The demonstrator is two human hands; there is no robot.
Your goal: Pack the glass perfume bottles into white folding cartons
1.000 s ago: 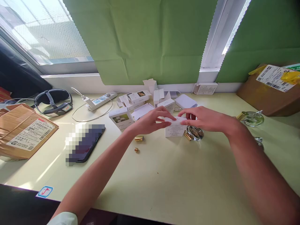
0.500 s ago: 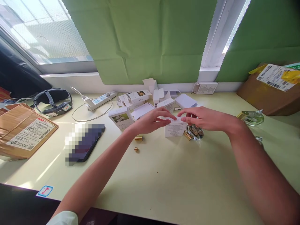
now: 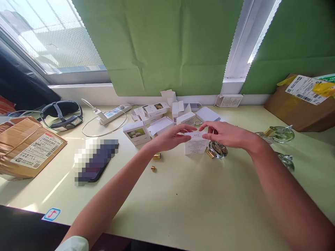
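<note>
A small white printed box (image 3: 195, 144) stands on the pale table (image 3: 183, 195). My left hand (image 3: 171, 137) touches its top left edge with the fingertips. My right hand (image 3: 225, 134) pinches the top right edge of the same box. A small round glass bottle with a gold neck (image 3: 217, 149) lies just right of the box, under my right hand. Two little gold caps (image 3: 156, 156) lie on the table below my left wrist.
More white boxes (image 3: 136, 132) are scattered toward the window sill. A phone (image 3: 95, 158), a headset (image 3: 62, 113) and a power strip (image 3: 112, 112) are at the left. Cardboard parcels sit at far left (image 3: 28, 148) and far right (image 3: 303, 103). Glass bottles (image 3: 280, 133) stand at the right.
Both hands stay on the box top; their fingers have shifted slightly and the top flap now looks pressed flat. The view has tilted a little.
</note>
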